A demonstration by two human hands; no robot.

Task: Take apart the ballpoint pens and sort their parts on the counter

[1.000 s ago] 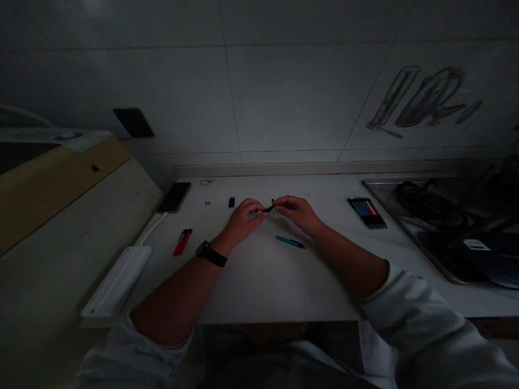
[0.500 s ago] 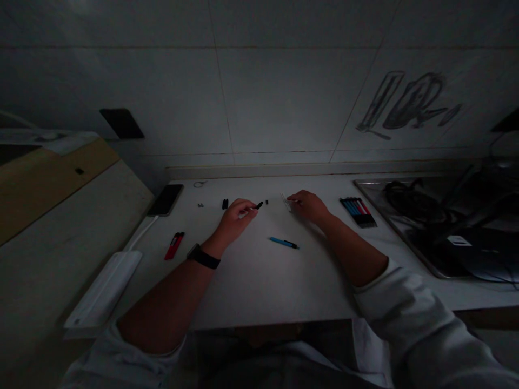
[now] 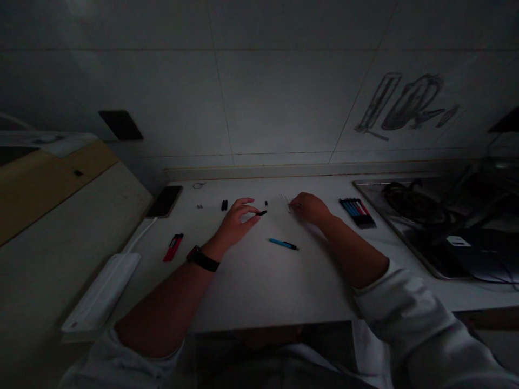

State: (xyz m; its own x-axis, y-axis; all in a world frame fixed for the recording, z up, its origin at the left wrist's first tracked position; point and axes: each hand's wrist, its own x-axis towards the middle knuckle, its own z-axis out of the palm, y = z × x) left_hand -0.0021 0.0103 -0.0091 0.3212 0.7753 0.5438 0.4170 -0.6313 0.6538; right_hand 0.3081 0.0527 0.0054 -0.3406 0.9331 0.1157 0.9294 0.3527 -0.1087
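Note:
My left hand [image 3: 240, 220] pinches a short black pen part [image 3: 261, 213] between thumb and forefinger, just above the white counter. Beyond it lies a tiny black piece [image 3: 266, 203]. My right hand [image 3: 308, 207] has its fingers closed together at the lower end of several thin pale rods [image 3: 284, 201], which look like pen refills; its fingertips are partly hidden. Between the hands and nearer to me lies a blue pen [image 3: 283, 244] with a black end. Left of my left hand are black pen parts [image 3: 224, 205] side by side and small metallic bits [image 3: 199, 206].
Red pen parts [image 3: 173, 248] lie at the left, near a phone [image 3: 165, 201] cabled to a white power strip [image 3: 101, 292]. A pack of pens [image 3: 357, 212] sits at the right, beside a metal-rimmed sink [image 3: 399, 237] holding dark items. A thin ring-shaped thing [image 3: 199, 185] lies by the wall.
My left hand has lowered the black pen part slightly toward me, its fingers spread wider. My right fingertips have shifted slightly toward me along the pale rods, which appear more spread out.

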